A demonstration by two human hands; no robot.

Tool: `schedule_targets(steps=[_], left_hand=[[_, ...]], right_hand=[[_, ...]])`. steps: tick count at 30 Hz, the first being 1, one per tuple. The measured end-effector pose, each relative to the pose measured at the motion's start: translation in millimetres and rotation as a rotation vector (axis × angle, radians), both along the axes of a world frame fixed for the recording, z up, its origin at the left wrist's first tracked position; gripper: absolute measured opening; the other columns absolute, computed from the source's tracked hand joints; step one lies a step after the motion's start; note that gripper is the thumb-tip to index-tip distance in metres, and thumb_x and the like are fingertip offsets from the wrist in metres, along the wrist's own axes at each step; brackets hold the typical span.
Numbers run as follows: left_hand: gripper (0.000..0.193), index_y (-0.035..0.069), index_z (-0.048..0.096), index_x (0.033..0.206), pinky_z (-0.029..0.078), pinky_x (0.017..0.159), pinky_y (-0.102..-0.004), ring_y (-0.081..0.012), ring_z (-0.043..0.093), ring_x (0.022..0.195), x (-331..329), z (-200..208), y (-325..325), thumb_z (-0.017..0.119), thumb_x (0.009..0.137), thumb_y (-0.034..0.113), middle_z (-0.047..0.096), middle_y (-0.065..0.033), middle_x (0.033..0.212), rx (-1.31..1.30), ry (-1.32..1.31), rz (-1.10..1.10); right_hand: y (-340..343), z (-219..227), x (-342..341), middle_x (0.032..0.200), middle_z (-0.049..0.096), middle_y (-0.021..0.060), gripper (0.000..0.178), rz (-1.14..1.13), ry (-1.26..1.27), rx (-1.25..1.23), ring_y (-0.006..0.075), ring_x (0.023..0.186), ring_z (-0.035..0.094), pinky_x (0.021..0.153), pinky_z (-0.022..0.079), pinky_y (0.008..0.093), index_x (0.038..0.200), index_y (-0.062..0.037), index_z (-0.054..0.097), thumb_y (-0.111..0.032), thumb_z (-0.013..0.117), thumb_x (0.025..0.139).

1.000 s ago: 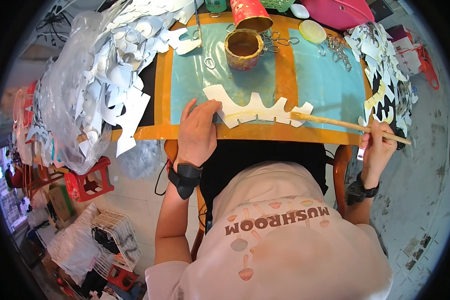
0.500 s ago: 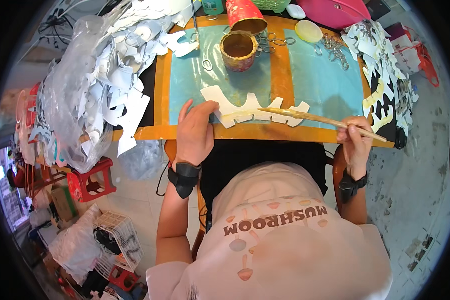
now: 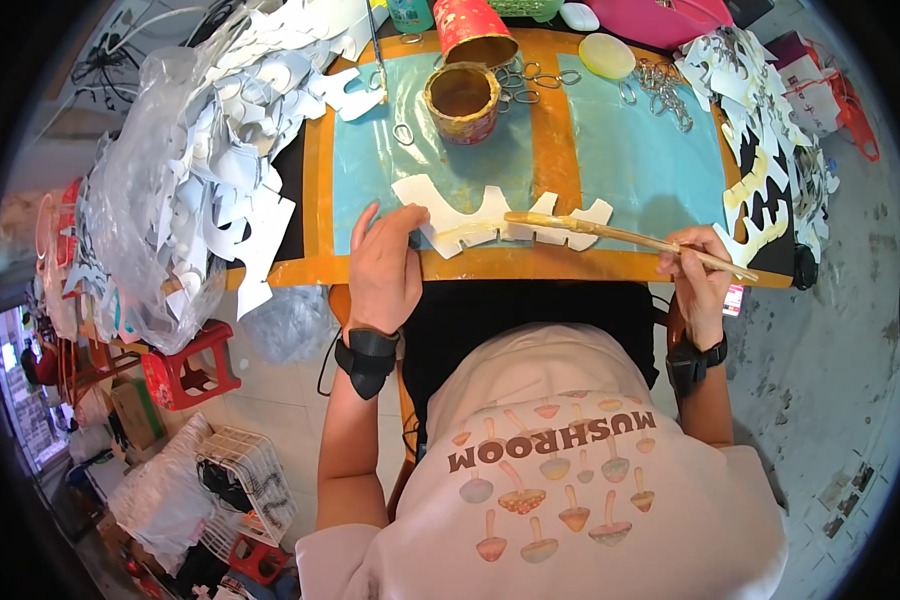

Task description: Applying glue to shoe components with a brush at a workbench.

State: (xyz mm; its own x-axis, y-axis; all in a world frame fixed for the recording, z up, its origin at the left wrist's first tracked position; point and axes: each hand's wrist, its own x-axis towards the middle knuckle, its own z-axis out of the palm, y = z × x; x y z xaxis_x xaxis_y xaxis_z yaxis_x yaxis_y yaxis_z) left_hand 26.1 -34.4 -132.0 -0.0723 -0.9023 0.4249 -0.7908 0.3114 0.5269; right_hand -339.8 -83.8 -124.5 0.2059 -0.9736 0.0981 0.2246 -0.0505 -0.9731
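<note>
Bare blue mat lies open; glue pot blocks the far side

A cut-out sheet lies near the front edge of the surface, with a brush across its right end. Behind it stand 2 cups, rings to their right. A bag of cut-outs sits left; a stool stands on the floor below it.

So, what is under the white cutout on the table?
The white cutout lies on a blue mat, with its lower edge over orange tape. The left hand presses its left end, and the brush tip rests on it. The surface directly beneath is covered.
</note>
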Motion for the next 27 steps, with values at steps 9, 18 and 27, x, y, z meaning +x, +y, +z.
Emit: schedule_targets(steps=[9, 18, 27], left_hand=[[0.042, 0.002, 0.057, 0.107, 0.034, 0.104, -0.0476, -0.0269, 0.062, 0.095, -1.0, -1.1, -0.1, 0.046, 0.069, -0.014, 0.066, -0.0096, 0.100, -0.015, -0.032, 0.009], [0.041, 0.001, 0.057, 0.108, 0.034, 0.104, -0.0478, -0.0278, 0.062, 0.094, -3.6, -0.3, 0.0, 0.045, 0.072, -0.013, 0.066, -0.0109, 0.100, -0.004, -0.043, 0.024], [0.048, 0.000, 0.052, 0.119, 0.037, 0.100, -0.0434, -0.0311, 0.060, 0.094, -9.0, 17.4, -3.8, 0.045, 0.074, -0.012, 0.065, -0.0132, 0.098, 0.059, -0.103, 0.026]], right_hand=[[-2.0, -4.7, -15.1, 0.090, 0.061, 0.0131, 0.008, -0.009, 0.207, 0.015, 0.0168, 0.076, 0.064, 0.068, 0.058, 0.0300, 0.089, 0.0020, 0.057, 0.007, 0.059, 0.082], [1.3, 2.6, -53.3, 0.087, 0.060, 0.0152, 0.006, 0.018, 0.223, -0.057, 0.0171, 0.072, 0.063, 0.064, 0.056, 0.0275, 0.088, 0.0027, 0.057, 0.005, 0.060, 0.083], [-8.1, 46.5, -118.5, 0.085, 0.056, 0.0145, 0.014, -0.274, 0.115, -0.217, 0.0141, 0.064, 0.055, 0.059, 0.045, 0.0234, 0.086, 0.0019, 0.057, -0.011, 0.053, 0.088]])
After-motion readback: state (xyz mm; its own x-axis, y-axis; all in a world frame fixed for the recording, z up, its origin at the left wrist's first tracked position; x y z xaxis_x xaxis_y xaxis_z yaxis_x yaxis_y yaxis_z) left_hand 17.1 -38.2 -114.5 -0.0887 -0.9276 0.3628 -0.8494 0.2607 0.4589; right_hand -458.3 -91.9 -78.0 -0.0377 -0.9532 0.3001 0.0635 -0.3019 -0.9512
